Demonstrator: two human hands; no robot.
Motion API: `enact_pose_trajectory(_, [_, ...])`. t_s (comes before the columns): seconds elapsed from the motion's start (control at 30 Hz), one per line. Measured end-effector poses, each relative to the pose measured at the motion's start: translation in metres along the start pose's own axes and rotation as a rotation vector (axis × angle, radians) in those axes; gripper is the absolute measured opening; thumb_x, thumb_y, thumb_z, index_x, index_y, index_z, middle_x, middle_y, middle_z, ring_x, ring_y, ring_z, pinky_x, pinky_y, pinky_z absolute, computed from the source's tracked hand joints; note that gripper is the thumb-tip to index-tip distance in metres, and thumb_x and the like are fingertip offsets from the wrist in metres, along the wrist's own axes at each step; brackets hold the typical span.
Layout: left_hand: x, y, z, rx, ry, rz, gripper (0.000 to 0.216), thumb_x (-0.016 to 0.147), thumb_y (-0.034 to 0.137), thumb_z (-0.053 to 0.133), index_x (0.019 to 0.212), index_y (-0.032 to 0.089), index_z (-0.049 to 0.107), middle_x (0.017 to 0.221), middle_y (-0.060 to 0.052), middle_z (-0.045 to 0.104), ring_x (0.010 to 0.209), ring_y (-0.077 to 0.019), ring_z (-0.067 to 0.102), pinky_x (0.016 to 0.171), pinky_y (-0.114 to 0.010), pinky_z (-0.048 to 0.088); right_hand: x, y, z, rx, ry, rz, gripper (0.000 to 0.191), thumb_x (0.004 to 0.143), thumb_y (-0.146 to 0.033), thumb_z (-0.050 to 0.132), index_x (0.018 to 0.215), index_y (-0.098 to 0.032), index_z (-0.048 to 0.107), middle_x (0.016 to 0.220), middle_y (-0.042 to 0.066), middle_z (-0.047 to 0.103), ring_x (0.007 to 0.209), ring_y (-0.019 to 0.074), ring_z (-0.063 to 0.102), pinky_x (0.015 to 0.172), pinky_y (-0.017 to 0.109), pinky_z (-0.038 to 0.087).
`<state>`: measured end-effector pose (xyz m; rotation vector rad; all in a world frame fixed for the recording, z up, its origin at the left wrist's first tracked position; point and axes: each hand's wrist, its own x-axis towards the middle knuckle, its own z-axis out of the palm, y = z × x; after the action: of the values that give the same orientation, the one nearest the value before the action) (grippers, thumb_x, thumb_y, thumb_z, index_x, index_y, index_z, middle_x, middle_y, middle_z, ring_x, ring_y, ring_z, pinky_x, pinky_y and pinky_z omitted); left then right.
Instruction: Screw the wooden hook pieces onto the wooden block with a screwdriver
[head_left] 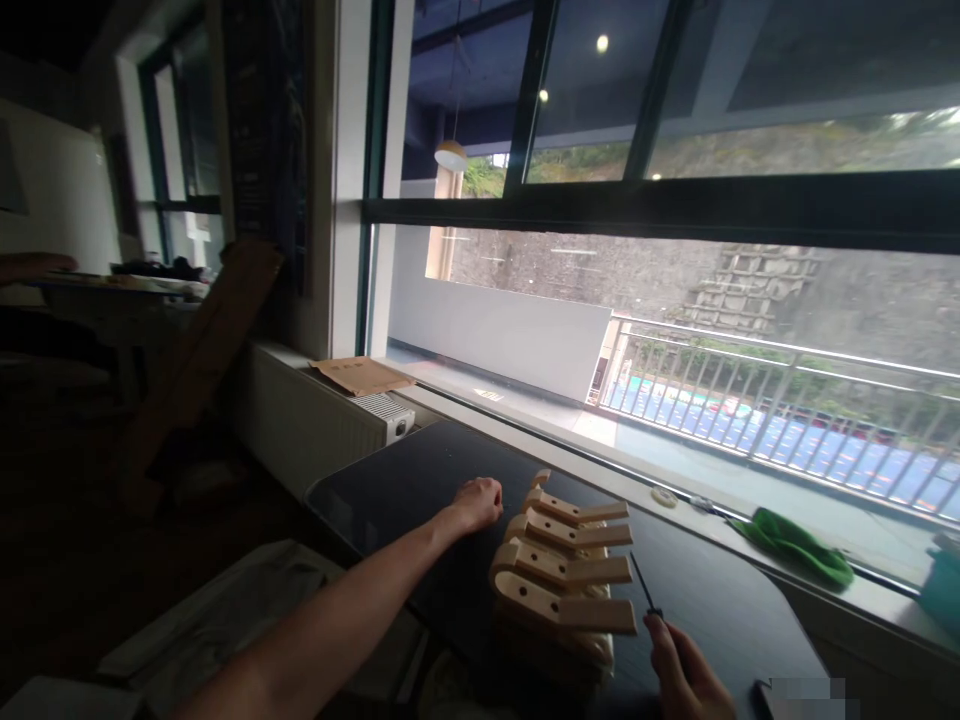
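Observation:
On the dark table [390,490], several pale bent-wood pieces [596,614] stand side by side in a row. Each has a curved end, dark holes along its side and a flat arm pointing right. Under them is a stack or box [551,655] that looks wrapped in plastic. To the left of the row, my left hand [480,503] rests on the table with its fingers curled; whatever is inside them is hidden. At the lower right, my right hand [686,668] grips a screwdriver [643,583], its thin dark shaft pointing up and left beside the wooden arms.
A green cloth [799,545] and a roll of tape [664,497] lie on the window sill. Brown cardboard [360,375] covers part of the radiator [322,420]. A phone-like object [802,698], partly blurred, sits at the table's lower right. A long board [214,345] leans at left.

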<state>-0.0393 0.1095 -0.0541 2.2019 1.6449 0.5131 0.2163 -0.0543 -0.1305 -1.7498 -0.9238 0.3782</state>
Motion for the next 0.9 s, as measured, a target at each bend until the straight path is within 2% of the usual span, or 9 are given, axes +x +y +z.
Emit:
enact_pose_trajectory(0.07, [-0.011, 0.003, -0.016, -0.053, 0.058, 0.044, 0.019, 0.088, 0.026, 0.052, 0.098, 0.012, 0.061, 0.095, -0.007, 0.064, 0.085, -0.0179, 0.061, 0.076, -0.033, 0.05, 0.002, 0.0, -0.001, -0.001, -0.035, -0.009, 0.057, 0.064, -0.069, 0.052, 0.085, -0.019, 0.07, 0.077, 0.004, 0.071, 0.081, 0.0249, 0.064, 0.065, 0.027, 0.049])
enact_pose_trajectory(0.2, [-0.048, 0.021, -0.052, -0.15, 0.137, 0.212, 0.019, 0.084, 0.02, 0.048, 0.094, 0.015, 0.063, 0.086, -0.001, 0.066, 0.081, -0.0139, 0.061, 0.071, -0.022, 0.048, 0.004, -0.003, -0.002, 0.028, -0.171, 0.021, 0.062, 0.058, -0.072, 0.055, 0.088, -0.02, 0.07, 0.089, 0.005, 0.072, 0.095, 0.0275, 0.061, 0.075, 0.028, 0.049])
enact_pose_trajectory(0.23, [-0.059, 0.027, -0.058, -0.168, 0.124, 0.278, 0.016, 0.082, 0.02, 0.051, 0.09, 0.016, 0.064, 0.083, 0.001, 0.066, 0.079, -0.0128, 0.061, 0.07, -0.021, 0.047, 0.004, -0.004, -0.002, 0.029, -0.186, 0.03, 0.063, 0.058, -0.073, 0.054, 0.089, -0.02, 0.069, 0.09, 0.005, 0.071, 0.095, 0.0277, 0.061, 0.076, 0.028, 0.049])
enact_pose_trajectory(0.27, [-0.07, 0.034, -0.063, -0.176, 0.085, 0.422, 0.015, 0.079, 0.019, 0.054, 0.088, 0.017, 0.065, 0.082, 0.001, 0.066, 0.077, -0.0128, 0.06, 0.069, -0.021, 0.046, 0.004, -0.004, -0.003, 0.028, -0.189, 0.036, 0.064, 0.058, -0.073, 0.054, 0.089, -0.019, 0.069, 0.09, 0.005, 0.071, 0.096, 0.0277, 0.061, 0.076, 0.029, 0.049])
enact_pose_trajectory(0.37, [-0.093, 0.052, -0.068, -0.009, -0.01, 0.722, 0.014, 0.074, 0.011, 0.057, 0.08, 0.018, 0.068, 0.082, -0.001, 0.066, 0.079, -0.0139, 0.059, 0.073, -0.023, 0.044, 0.002, -0.003, -0.003, 0.023, -0.2, 0.034, 0.063, 0.059, -0.072, 0.054, 0.091, -0.019, 0.069, 0.091, 0.005, 0.071, 0.096, 0.0274, 0.061, 0.077, 0.029, 0.048])
enact_pose_trajectory(0.47, [-0.101, 0.063, -0.063, 0.238, -0.031, 0.892, 0.013, 0.075, 0.01, 0.058, 0.071, 0.018, 0.068, 0.076, -0.002, 0.067, 0.087, -0.0185, 0.057, 0.078, -0.029, 0.042, 0.0, 0.001, -0.002, 0.033, -0.2, -0.01, 0.059, 0.063, -0.069, 0.054, 0.091, -0.02, 0.069, 0.09, 0.004, 0.071, 0.094, 0.0262, 0.061, 0.076, 0.028, 0.048])
enact_pose_trajectory(0.63, [-0.099, 0.067, -0.05, 0.484, -0.003, 0.924, 0.007, 0.073, 0.016, 0.063, 0.067, 0.017, 0.065, 0.074, -0.005, 0.068, 0.092, -0.0241, 0.056, 0.083, -0.037, 0.037, -0.001, 0.004, 0.001, 0.037, -0.178, -0.032, 0.056, 0.068, -0.066, 0.054, 0.093, -0.018, 0.068, 0.089, 0.005, 0.071, 0.093, 0.0252, 0.061, 0.073, 0.026, 0.049])
enact_pose_trajectory(0.9, [-0.098, 0.06, -0.042, 0.471, 0.004, 0.928, 0.006, 0.073, 0.016, 0.062, 0.068, 0.017, 0.065, 0.075, -0.005, 0.067, 0.092, -0.0246, 0.054, 0.086, -0.038, 0.035, -0.003, -0.001, 0.0, 0.048, -0.166, -0.078, 0.052, 0.07, -0.063, 0.054, 0.092, -0.017, 0.068, 0.09, 0.006, 0.071, 0.094, 0.0257, 0.061, 0.075, 0.027, 0.048])
